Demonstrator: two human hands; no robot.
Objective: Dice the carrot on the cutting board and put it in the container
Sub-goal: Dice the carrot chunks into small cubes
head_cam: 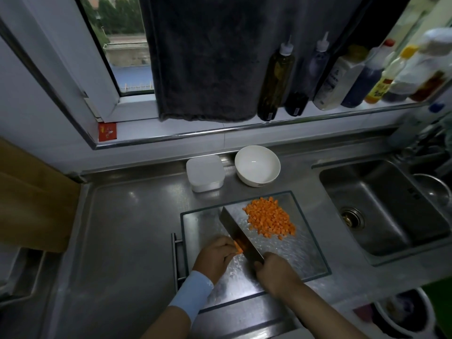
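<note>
Left hand (215,256) pinches the short orange carrot stub (238,247); right hand (274,271) grips the broad steel cleaver (238,232). Risk: blade beside fingertips may nick them.

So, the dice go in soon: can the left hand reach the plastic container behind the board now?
Probably yes: nothing stands between the left hand and the container, but it holds the carrot stub.
</note>
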